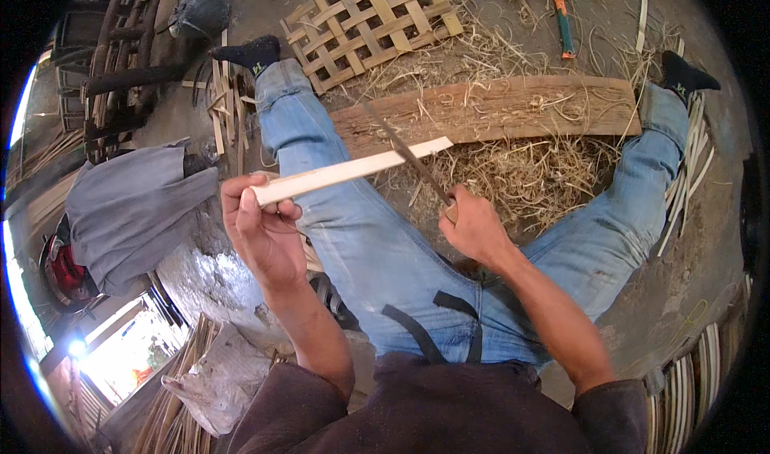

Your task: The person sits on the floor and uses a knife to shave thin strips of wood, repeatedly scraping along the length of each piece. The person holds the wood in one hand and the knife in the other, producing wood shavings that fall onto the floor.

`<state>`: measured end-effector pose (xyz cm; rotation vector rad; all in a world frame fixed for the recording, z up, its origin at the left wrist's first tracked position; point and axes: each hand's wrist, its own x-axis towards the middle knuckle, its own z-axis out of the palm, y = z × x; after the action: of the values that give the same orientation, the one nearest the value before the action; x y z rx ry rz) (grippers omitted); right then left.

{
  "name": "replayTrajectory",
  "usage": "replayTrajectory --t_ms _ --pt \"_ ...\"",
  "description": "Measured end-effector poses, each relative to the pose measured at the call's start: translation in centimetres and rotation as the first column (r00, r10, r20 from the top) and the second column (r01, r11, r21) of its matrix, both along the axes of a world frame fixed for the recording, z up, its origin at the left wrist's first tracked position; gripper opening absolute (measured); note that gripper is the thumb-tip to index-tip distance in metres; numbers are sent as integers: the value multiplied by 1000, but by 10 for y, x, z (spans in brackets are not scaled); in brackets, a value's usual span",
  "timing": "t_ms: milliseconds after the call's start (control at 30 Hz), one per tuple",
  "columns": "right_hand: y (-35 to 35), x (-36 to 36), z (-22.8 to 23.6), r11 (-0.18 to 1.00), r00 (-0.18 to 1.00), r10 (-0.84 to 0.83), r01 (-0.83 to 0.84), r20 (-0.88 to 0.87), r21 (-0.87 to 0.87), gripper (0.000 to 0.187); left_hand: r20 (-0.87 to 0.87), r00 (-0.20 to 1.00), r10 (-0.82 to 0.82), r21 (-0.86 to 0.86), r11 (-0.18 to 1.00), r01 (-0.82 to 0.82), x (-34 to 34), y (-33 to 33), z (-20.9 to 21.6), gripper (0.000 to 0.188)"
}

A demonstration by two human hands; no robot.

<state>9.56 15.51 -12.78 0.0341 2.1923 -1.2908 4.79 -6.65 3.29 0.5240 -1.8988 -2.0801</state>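
My left hand [263,225] pinches the near end of a pale bamboo strip [345,171] between thumb and fingers. The strip slants up to the right above my left thigh. My right hand [475,225] is closed round the handle of a knife [419,165]. Its long, dark, narrow blade points up and left and crosses the strip near the far end. From this angle I cannot tell whether the edge is cutting into the strip. Much of the knife handle is hidden in my fist.
Between my legs lies a wooden plank [489,107], with curly shavings [513,177] around it. Beyond are a woven bamboo panel [373,25] and a hammer [563,21] with an orange and green handle. Grey cloth [132,213] hangs at left; bamboo strips [691,161] lie at right.
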Motion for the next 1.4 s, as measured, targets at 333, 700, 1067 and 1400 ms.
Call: replayTrajectory --t_ms 333,700,1067,1400 --pt "5 0 -25 995 999 -36 39 -38 93 33 -79 997 -18 18 1000 20 -7 4 -8 21" --pt "9 -3 -6 988 993 -113 114 -15 107 41 -490 871 -49 262 944 201 -22 42 -24 29" --pt "3 -8 23 973 973 -229 229 -8 15 53 -182 983 -25 -81 997 10 -14 25 -16 25" --pt "-39 3 124 951 999 24 -12 38 -308 45 -157 988 -10 -314 949 -40 -8 32 -8 26"
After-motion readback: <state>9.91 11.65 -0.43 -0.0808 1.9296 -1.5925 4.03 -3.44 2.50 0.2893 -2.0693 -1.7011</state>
